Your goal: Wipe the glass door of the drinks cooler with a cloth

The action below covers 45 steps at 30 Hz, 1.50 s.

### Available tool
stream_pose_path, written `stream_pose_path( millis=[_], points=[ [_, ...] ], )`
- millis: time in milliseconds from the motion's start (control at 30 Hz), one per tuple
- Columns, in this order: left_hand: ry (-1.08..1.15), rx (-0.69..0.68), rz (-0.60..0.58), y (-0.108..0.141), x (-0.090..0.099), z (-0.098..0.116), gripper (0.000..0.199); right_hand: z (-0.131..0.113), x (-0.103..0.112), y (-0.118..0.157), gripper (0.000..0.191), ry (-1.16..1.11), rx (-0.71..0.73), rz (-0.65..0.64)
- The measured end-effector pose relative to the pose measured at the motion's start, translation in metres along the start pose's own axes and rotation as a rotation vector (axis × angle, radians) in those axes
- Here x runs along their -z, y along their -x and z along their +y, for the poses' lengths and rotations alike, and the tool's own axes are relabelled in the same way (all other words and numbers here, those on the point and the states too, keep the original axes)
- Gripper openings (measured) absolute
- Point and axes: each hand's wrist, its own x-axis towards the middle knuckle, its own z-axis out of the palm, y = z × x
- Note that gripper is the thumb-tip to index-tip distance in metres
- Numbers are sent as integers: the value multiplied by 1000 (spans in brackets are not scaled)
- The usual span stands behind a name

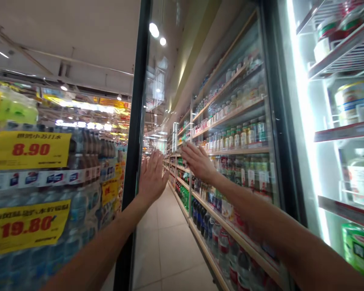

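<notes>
My left hand (153,176) is raised with its palm forward and fingers spread, close to the black-framed glass refrigerator door (132,161). My right hand (198,161) is raised flat and angled to the left, its fingers reaching toward my left hand. Both hands hold nothing and appear to rest against the glass, though exact contact is hard to judge. The door stands open, and shelves of bottled drinks (230,141) show through its pane.
Shrink-wrapped water bottles (79,210) with yellow price signs (28,150) stand at the left. The lit refrigerator interior (346,133) with wire shelves and packaged goods lies at the right. A tiled aisle floor (166,242) runs ahead between the displays.
</notes>
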Motion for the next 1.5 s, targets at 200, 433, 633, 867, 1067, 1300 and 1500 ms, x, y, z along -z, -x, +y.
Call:
stream_pose_path(
  millis=[200,433,633,867,1067,1300,1500],
  points=[
    [19,42,-10,13,-15,0,57,-5,-1,38,37,-5,191,-4],
    [-4,23,-5,18,-12,5,62,8,2,30,41,22,-271,76],
    [-23,-23,-46,33,-13,20,64,-26,3,84,34,-35,83,-51],
    [17,-19,-85,44,-14,36,61,-14,7,88,39,28,-236,27],
    [49,-23,-142,58,-17,54,62,-43,7,141,39,-49,-20,-95],
    [141,-157,-209,73,-24,93,59,-14,10,136,41,79,-437,70],
    [188,-152,-218,82,-30,126,56,-34,20,191,39,21,-238,-96]
  ],
)
